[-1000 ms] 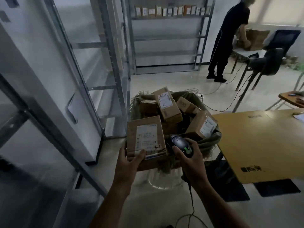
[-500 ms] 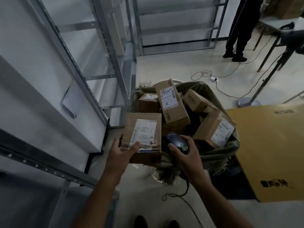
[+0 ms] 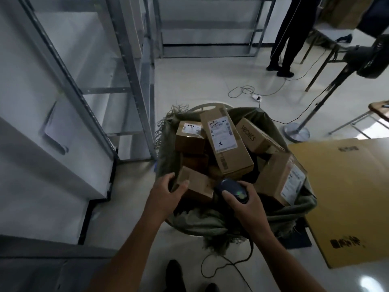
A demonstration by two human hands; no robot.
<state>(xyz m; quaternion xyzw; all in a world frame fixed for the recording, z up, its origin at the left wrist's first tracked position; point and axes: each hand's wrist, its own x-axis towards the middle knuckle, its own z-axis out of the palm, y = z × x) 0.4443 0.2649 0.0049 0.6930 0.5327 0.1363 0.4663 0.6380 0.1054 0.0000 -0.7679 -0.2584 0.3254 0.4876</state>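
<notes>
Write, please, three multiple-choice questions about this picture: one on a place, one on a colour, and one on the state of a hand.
1. Where does the box marked X lie?
A. on the yellow table
B. on a metal shelf
C. in the basket

2. What colour is the cloth that lines the basket?
A. olive green
B. red
C. white

3. What is the right hand doing?
A. hanging empty
B. holding the scanner
C. gripping a box

Answers:
1 C: it lies inside the cloth-lined rim.
2 A: the fringed cloth draped over the rim is dull green.
3 B: its fingers curl round the dark scanner, while the left hand grips a small box.
</notes>
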